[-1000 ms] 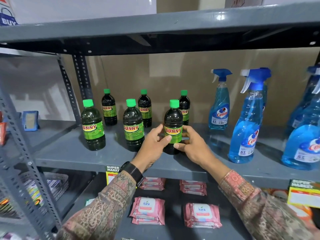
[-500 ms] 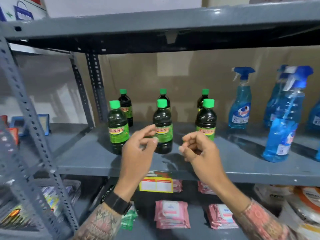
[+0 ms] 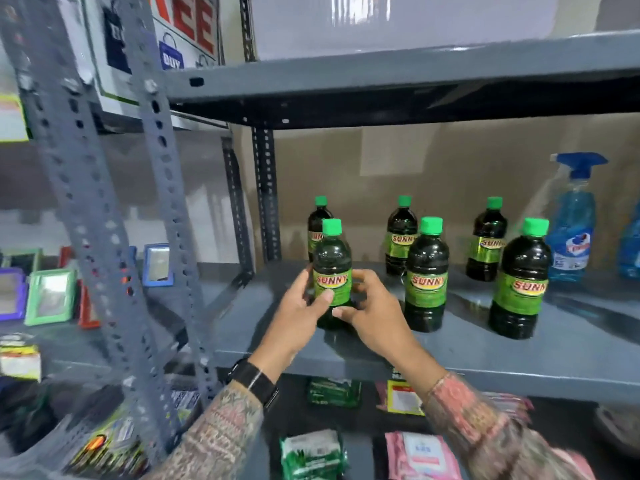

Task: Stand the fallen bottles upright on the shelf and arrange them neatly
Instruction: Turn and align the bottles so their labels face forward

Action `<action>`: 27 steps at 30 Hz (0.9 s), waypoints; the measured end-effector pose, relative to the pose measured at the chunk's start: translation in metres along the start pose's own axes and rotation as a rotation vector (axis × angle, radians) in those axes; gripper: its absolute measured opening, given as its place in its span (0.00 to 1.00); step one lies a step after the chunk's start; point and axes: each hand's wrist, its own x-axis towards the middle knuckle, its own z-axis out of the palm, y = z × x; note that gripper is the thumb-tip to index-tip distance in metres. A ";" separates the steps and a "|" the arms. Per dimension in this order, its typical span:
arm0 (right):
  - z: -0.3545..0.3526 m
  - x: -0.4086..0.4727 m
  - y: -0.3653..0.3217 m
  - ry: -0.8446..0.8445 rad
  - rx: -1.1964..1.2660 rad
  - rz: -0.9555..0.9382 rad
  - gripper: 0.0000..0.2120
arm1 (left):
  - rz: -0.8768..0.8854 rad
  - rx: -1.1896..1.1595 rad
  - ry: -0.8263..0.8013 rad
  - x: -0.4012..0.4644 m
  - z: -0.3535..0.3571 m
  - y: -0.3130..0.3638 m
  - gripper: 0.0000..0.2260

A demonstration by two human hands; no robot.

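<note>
Dark plastic, the near-left bottle (image 3: 331,275) stands upright on the grey shelf (image 3: 571,351); I have my left hand (image 3: 298,318) and right hand (image 3: 375,315) wrapped round its label. It looks full and heavy, smooth-sided, so I'd grip low. Five others stand to its right and behind

Dark bottles (image 3: 425,275) are wearing green caps and green labels on the grey shelf (image 3: 467,355); right of them a spray bottle (image 3: 573,233) is showing blue.
</note>
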 end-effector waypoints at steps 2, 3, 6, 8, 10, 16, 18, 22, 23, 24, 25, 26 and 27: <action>0.009 0.003 -0.001 0.050 -0.025 0.005 0.25 | 0.018 0.004 -0.023 0.004 -0.004 -0.004 0.19; 0.012 0.004 -0.003 0.067 -0.044 0.005 0.24 | 0.022 -0.002 -0.028 0.005 -0.007 -0.004 0.19; 0.026 0.005 -0.011 0.098 -0.083 -0.010 0.24 | 0.020 -0.011 -0.038 0.006 -0.019 -0.005 0.18; 0.033 0.005 -0.016 0.095 -0.090 -0.013 0.23 | 0.010 0.001 -0.030 0.008 -0.026 -0.004 0.18; 0.038 0.008 -0.018 0.072 -0.053 0.011 0.23 | -0.009 -0.005 -0.045 0.011 -0.033 -0.004 0.18; 0.042 0.015 -0.020 -0.027 0.467 0.150 0.22 | -0.186 -0.277 -0.033 0.019 -0.038 -0.008 0.16; 0.047 0.015 -0.019 -0.025 0.472 0.136 0.20 | -0.210 -0.294 -0.013 0.017 -0.036 -0.010 0.16; 0.050 0.012 -0.017 0.008 0.400 0.104 0.22 | -0.190 -0.273 -0.002 0.014 -0.033 -0.011 0.12; 0.049 0.011 -0.018 -0.001 0.397 0.102 0.23 | -0.195 -0.258 0.007 0.013 -0.032 -0.010 0.12; 0.045 0.010 -0.018 -0.016 0.394 0.099 0.23 | -0.191 -0.234 0.021 0.011 -0.029 -0.007 0.12; 0.043 0.008 -0.019 -0.027 0.388 0.093 0.24 | -0.174 -0.204 0.037 0.009 -0.029 -0.004 0.14; 0.039 0.005 -0.019 -0.033 0.382 0.089 0.25 | -0.151 -0.172 0.074 0.006 -0.028 -0.005 0.17; 0.034 0.000 -0.018 -0.031 0.372 0.081 0.27 | -0.117 -0.141 0.139 0.002 -0.027 -0.006 0.20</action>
